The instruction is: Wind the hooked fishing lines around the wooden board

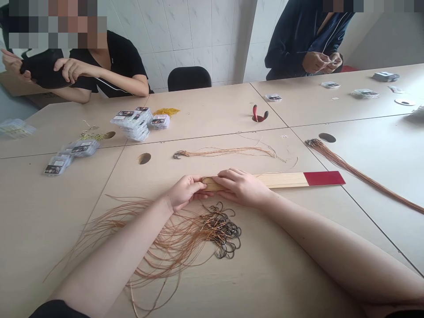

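A long flat wooden board (pixel 285 180) with a dark red end lies crosswise ahead of me. My left hand (pixel 185 193) grips its left end, thumb on top and fingers underneath. My right hand (pixel 243 187) is closed around the board a little further right, fingers over its top face. A thin dark curve shows on the wood between my hands, too small to make out. Below my hands is a pile of dark fishing hooks (pixel 223 232). Orange-brown lines (pixel 165 240) tied to them fan out leftward, partly hidden under my left forearm.
Beyond the board lies a small bundle of hooked lines (pixel 228 152); a longer bundle (pixel 357 170) stretches along the right. Clear plastic boxes (pixel 134 121) are stacked at left. Red-handled pliers (pixel 260 114) stand in a table hole. Two people sit across the table, near a black chair (pixel 189 78).
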The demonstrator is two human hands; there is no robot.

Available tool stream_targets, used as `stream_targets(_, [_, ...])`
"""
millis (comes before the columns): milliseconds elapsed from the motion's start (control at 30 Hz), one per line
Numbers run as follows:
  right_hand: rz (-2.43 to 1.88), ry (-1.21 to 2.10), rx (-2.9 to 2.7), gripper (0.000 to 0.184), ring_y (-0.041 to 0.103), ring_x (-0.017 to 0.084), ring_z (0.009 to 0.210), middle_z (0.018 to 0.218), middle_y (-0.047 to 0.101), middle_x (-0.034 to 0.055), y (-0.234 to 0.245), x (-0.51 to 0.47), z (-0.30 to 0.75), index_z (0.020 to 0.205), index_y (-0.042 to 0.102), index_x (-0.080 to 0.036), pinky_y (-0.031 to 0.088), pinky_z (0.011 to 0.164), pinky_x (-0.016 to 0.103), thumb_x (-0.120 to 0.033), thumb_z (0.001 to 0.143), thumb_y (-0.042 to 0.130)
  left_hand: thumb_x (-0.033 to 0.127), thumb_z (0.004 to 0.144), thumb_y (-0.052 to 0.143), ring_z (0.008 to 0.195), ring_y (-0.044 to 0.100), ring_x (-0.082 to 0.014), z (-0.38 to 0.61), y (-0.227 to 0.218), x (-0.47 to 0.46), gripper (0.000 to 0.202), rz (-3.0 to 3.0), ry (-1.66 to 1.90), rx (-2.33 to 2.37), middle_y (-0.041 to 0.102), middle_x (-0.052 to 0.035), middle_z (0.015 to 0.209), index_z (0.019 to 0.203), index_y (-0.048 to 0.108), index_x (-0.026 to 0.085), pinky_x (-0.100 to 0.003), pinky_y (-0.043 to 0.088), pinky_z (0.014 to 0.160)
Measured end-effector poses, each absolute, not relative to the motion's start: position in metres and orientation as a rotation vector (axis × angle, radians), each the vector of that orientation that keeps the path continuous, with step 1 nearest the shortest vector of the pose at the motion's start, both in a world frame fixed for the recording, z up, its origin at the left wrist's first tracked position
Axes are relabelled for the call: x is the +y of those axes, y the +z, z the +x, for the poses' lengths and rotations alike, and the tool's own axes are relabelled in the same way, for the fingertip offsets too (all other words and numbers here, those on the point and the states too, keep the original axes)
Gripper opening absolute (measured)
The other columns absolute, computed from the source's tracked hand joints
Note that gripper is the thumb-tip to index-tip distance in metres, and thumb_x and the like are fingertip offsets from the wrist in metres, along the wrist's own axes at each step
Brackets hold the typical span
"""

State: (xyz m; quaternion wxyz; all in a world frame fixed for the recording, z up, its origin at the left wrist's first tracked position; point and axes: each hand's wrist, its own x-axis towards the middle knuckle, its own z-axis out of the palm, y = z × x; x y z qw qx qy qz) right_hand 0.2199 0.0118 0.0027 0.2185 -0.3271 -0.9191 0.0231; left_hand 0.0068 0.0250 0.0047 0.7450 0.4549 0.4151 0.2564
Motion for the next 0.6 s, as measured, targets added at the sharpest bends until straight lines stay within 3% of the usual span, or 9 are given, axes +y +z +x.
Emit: stream_targets(600, [-0.898,0.103,-2.572,0.029,0.049,0.019,0.092,0.101,0.054,0.0086,0.0026,0.0128,0.2205,0.109,0.052,-0.017,0.046,0.078,0.032,-0.036,0.089,0.041,0.014,0.077,0.056,0.075,0.064,-0.0124,0.0064,0.0042,0.0248,0.02,1.005,0.545,0.913,0.068,-0.01,0.088,0.094,0.065,0.009,-0.015,0.05,0.061])
